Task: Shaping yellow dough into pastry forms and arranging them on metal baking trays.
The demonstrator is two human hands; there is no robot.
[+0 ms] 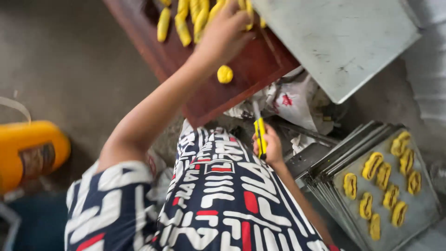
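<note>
While the camera looks steeply down over a patterned navy, white and red garment (pixel 218 204), the person's left hand (pixel 225 32) reaches up and forward onto a dark red-brown wooden board (pixel 241 69). Its fingers curl over a cluster of yellow dough strips (pixel 190 18) lying on the board's far end; whether it grips one cannot be told. A small round yellow dough ball (pixel 225 74) sits alone on the board, just below that wrist.

The right hand (pixel 268 148) rests low, near the lap, closed around a yellow-handled tool (pixel 260 132) with a thin metal blade pointing upward.

To the right, a stack of metal baking trays (pixel 325 181) leans on the ground. The top tray carries about ten shaped yellow dough pieces (pixel 383 186), each with a dark filling line, set in loose rows. Above them lies a pale grey metal sheet (pixel 344 42), touching the board's edge. Crumpled white bags (pixel 288 100) lie beneath the board. A yellow plastic container (pixel 28 151) stands at far left on the concrete floor (pixel 60 60).
</note>
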